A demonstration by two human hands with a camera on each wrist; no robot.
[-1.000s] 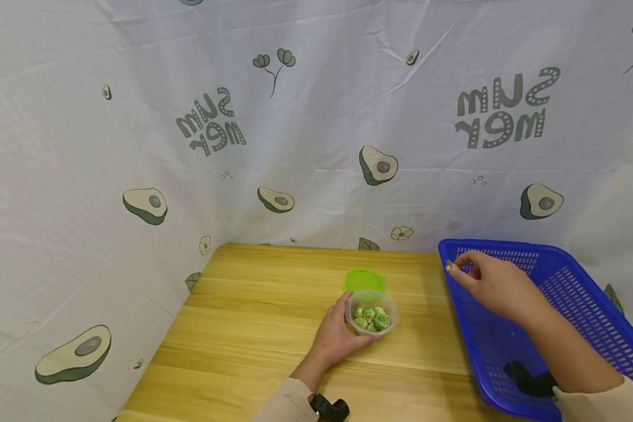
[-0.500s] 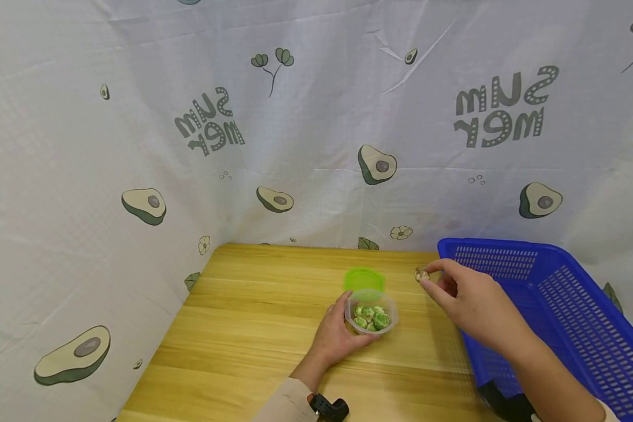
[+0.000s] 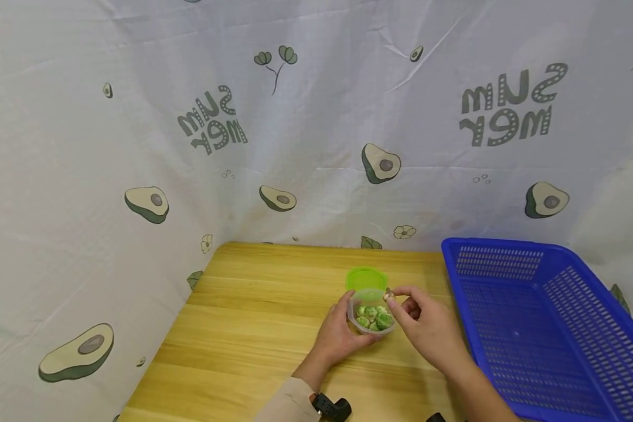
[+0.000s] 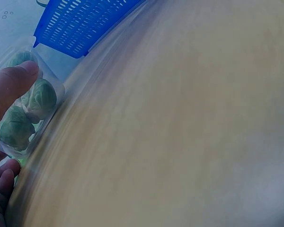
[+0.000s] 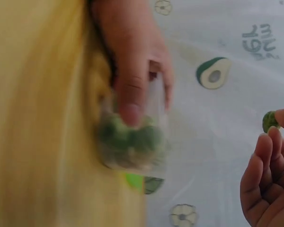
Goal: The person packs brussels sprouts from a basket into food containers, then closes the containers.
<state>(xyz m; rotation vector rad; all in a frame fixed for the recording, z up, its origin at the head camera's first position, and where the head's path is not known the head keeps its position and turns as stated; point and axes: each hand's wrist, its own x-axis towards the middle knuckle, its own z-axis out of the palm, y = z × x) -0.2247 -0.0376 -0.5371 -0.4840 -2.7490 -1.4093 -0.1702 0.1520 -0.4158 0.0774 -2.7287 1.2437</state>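
On the table, my left hand holds a round clear plastic container, thumb on the near side and fingers around the far side. Several green Brussels sprouts lie in it; the left wrist view shows sprouts through its wall. Above the container's right rim, my right hand pinches a single Brussels sprout between thumb and forefinger. Its pale stem end faces the head camera, while the right wrist view shows the green side of that sprout.
A bright green lid lies just behind the container. To the right stands a large blue perforated plastic basket. The wooden table meets a white avocado-print cloth at the back and left.
From over the blue basket, my right hand has moved left with the pinched sprout to the container's rim. My left hand and the container have stayed in place.
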